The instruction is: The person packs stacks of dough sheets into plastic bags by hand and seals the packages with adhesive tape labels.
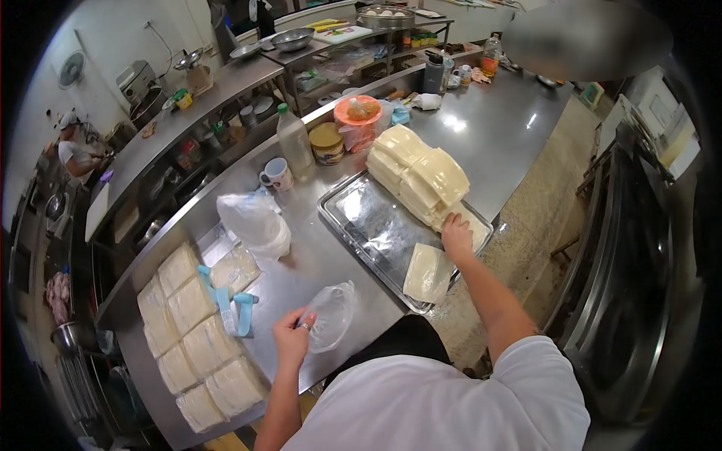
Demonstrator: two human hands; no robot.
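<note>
My left hand pinches the edge of a clear plastic bag, which hangs open above the steel table. My right hand is at the near end of a big stack of pale square dough wrappers, its fingers closed on the edge of some there. The stack lies tipped over on a metal tray. A smaller pile of wrappers rests on the tray's near corner, left of my right forearm. At the table's left, several bagged packs of wrappers lie in rows.
A bunch of white plastic bags and a light-blue tape dispenser are beside the packs. Behind the tray stand a mug, a bottle, a gold-lidded jar and an orange-lidded tub. A person works far left.
</note>
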